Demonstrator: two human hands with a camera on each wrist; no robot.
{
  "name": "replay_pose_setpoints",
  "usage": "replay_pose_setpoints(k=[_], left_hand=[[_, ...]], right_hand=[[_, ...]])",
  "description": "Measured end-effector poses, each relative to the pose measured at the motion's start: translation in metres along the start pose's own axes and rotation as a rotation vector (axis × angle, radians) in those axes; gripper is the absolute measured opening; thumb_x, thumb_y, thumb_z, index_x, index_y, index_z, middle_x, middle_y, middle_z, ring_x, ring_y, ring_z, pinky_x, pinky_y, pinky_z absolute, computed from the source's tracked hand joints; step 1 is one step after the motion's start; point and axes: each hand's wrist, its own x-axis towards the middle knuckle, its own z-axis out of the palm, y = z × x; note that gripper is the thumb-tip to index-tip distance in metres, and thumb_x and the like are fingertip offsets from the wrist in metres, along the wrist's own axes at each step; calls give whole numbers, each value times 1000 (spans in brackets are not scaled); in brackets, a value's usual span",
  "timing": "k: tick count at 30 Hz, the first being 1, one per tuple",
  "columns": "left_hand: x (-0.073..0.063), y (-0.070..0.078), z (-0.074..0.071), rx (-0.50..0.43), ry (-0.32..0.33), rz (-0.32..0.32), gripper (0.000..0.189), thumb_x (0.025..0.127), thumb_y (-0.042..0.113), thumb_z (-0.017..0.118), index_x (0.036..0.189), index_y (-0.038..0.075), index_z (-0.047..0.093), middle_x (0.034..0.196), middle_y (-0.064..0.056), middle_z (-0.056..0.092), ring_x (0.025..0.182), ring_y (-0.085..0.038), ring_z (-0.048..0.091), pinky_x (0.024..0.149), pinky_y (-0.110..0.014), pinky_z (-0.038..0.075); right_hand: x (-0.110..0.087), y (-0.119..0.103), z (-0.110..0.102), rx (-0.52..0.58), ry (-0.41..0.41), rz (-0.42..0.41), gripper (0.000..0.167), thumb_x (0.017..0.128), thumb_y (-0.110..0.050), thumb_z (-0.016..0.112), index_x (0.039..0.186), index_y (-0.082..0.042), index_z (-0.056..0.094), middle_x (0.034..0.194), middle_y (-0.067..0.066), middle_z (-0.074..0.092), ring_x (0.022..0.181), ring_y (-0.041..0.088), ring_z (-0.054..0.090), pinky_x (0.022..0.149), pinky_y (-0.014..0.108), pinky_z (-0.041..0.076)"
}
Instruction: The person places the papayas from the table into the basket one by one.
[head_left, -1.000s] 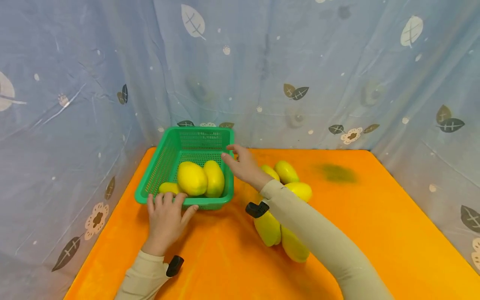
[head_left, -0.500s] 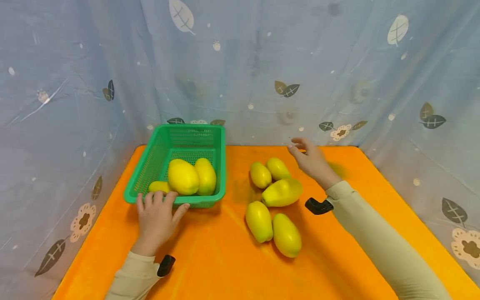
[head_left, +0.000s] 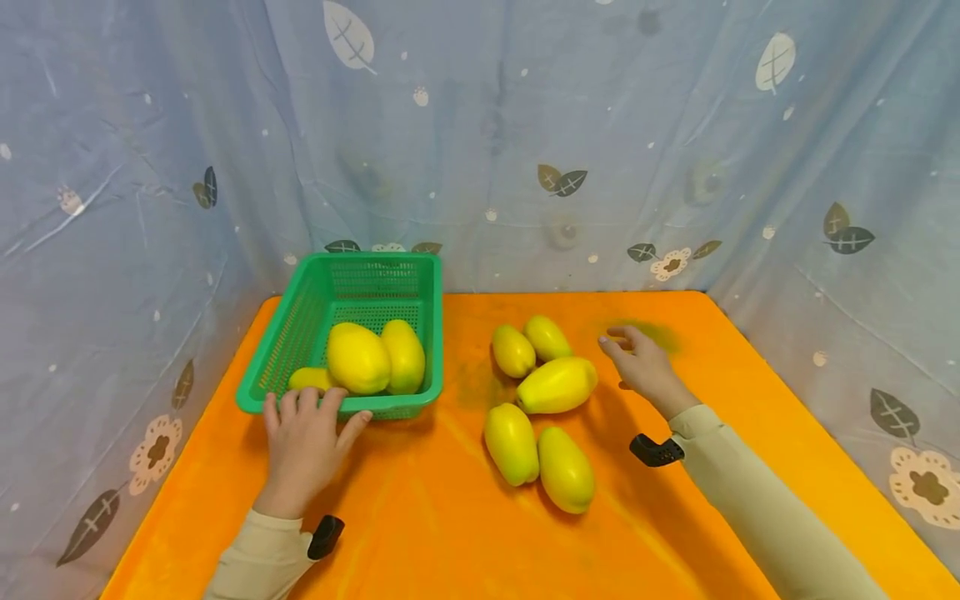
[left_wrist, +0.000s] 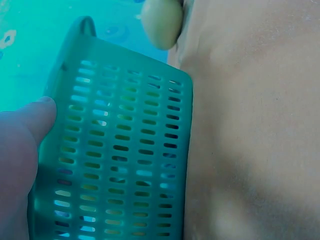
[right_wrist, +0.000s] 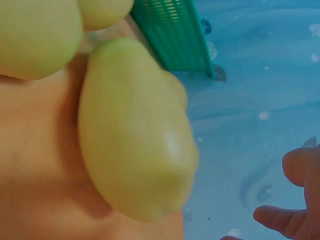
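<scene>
A green plastic basket (head_left: 436, 333) stands at the left with 3 visible yellow papayas (head_left: 358, 358) in its near end. My left hand (head_left: 302, 454) grips its near rim, fingers over the edge and thumb on the outer side; the left wrist view shows that thumb (left_wrist: 35, 117) against the slotted wall. Several yellow-green papayas lie loose right of the basket. My right hand (head_left: 643, 371), loosely bent and holding nothing, hovers right of the nearest papaya (head_left: 557, 386). In the right wrist view this papaya (right_wrist: 135, 135) fills the middle, apart from the fingers at the lower right.
An orange cloth (head_left: 450, 525) covers the table. A blue patterned curtain (head_left: 480, 150) encloses the back and both sides. Two papayas (head_left: 512, 444) lie nearest the front, and two smaller ones (head_left: 513, 351) lie farther back. A dark greenish patch (head_left: 648, 333) marks the cloth behind the right hand.
My right hand has moved from the basket's right rim over to the right of the loose papayas, then slightly lower. The left hand has stayed on the rim. The head view has shifted slightly.
</scene>
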Motion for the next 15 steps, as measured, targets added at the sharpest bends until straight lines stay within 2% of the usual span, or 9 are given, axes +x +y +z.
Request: replay_pose_setpoints(k=[7,15], left_hand=[[0,1,1,-1,15,3,46,87,38,78,115,4,67,105,-26,62,109,-53,49,109,-75,19],[-1,0,2,-2,34,14,46,86,37,78,115,3,67,105,-26,62,108,-53,50,109,-75,19]], right_hand=[[2,10,14,40,-29,31,74,106,-55,43,158,-4,30,159,34,33,137,52,46,88,49,61],[0,15,34,11,-65,62,75,105,-52,49,157,-2,31,155,34,37,124,47,59,87,49,60]])
